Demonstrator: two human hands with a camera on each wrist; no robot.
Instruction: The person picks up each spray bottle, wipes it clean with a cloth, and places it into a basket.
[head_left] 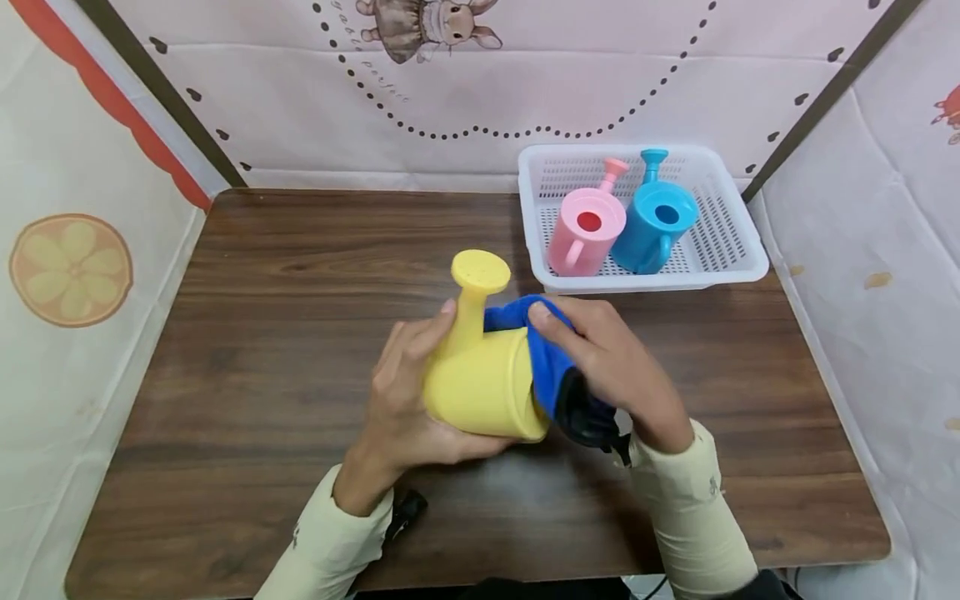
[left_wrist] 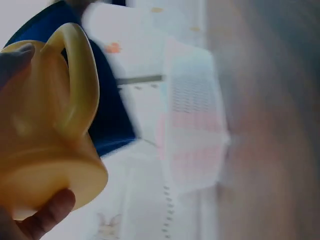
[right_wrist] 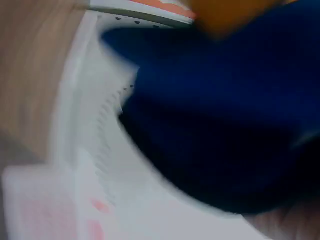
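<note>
A yellow watering can point(head_left: 480, 383) is held tilted above the table, its round sprinkler head pointing away. My left hand point(head_left: 405, 408) grips the can's body from the left and below; in the left wrist view its loop handle point(left_wrist: 82, 80) shows. My right hand point(head_left: 611, 358) holds a blue cloth point(head_left: 551, 358) against the can's open end. That cloth point(right_wrist: 215, 110) fills much of the right wrist view, blurred, and hides most of the right hand's fingers.
A white perforated basket point(head_left: 720, 242) stands at the back right of the wooden table point(head_left: 300, 333). Inside it are a pink watering can point(head_left: 577, 237) and a blue watering can point(head_left: 645, 233). Printed cloth walls point(head_left: 450, 100) border the table at the back and sides.
</note>
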